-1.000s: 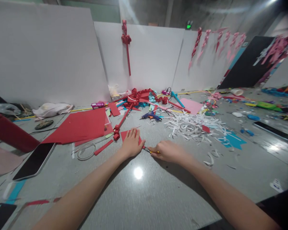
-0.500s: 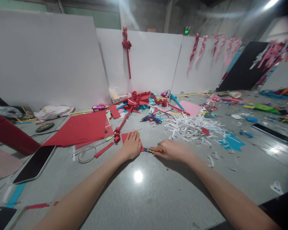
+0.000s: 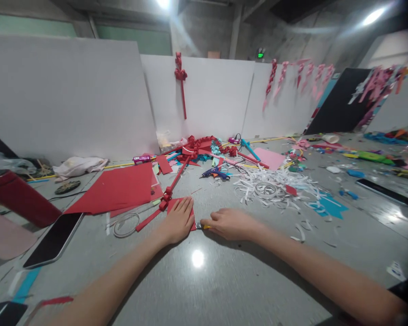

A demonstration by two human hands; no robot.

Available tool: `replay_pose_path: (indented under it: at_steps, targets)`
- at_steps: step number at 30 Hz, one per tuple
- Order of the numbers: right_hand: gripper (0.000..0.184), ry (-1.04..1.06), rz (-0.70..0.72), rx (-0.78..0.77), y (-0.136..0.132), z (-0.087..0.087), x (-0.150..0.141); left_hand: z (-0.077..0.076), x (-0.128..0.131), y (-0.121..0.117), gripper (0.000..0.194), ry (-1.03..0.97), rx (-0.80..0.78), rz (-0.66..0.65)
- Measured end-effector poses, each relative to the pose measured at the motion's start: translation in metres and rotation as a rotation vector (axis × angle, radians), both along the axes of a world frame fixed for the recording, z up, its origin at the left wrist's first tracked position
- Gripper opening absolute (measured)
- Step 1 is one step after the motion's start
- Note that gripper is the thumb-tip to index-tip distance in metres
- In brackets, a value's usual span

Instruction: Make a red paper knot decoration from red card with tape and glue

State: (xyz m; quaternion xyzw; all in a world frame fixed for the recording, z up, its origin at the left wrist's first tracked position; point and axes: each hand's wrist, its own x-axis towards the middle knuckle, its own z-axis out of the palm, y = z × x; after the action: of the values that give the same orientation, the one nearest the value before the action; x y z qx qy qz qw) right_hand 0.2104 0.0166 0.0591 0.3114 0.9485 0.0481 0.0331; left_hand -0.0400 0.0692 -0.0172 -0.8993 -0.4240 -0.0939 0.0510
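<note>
My left hand (image 3: 177, 221) lies flat, fingers together, pressing a small red paper piece (image 3: 191, 221) onto the grey table (image 3: 204, 280). My right hand (image 3: 229, 223) is closed around a yellow-handled cutter (image 3: 201, 225), whose tip touches the right edge of the red piece beside my left hand. A long red paper strip with a folded knot (image 3: 165, 199) lies just beyond my left hand.
Large red sheets (image 3: 119, 186) lie to the left, with a wire ring (image 3: 126, 225) and a dark tablet (image 3: 52, 239) nearer me. A heap of white paper shreds and a tape roll (image 3: 265, 187), a blue glue gun (image 3: 215, 172) and red paper craft lie beyond. White boards stand behind.
Both hands and the cutter slid slightly towards me and left along the red piece's edge. The camera tilted up, so everything sits lower in view.
</note>
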Motion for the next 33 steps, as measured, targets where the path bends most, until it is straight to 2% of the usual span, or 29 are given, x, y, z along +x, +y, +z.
replay_pose_path:
  at_steps: [3, 11, 16, 23, 27, 33]
  targets:
    - [0.036, -0.004, 0.054, 0.03, 0.005, -0.005, 0.001, 0.002, 0.0, -0.002, 0.061, 0.008, -0.003, 0.002]
    - [0.039, 0.152, 0.031, 0.066, 0.006, -0.024, 0.007, -0.001, 0.001, 0.0, 0.061, -0.007, -0.011, -0.007]
    - [0.039, 0.149, -0.004, -0.005, 0.008, -0.016, 0.011, 0.0, 0.001, 0.0, 0.062, -0.006, -0.016, -0.011]
    - [0.04, 0.123, -0.072, -0.125, 0.014, -0.01, 0.033, 0.0, 0.001, 0.0, 0.062, -0.023, -0.018, -0.019]
    - [0.041, 0.112, -0.088, -0.138, 0.013, -0.01, 0.037, 0.002, 0.002, -0.001, 0.062, -0.02, -0.032, -0.008]
    - [0.039, 0.118, -0.086, -0.079, 0.007, -0.009, 0.024, 0.004, 0.002, -0.002, 0.063, -0.01, -0.048, -0.008]
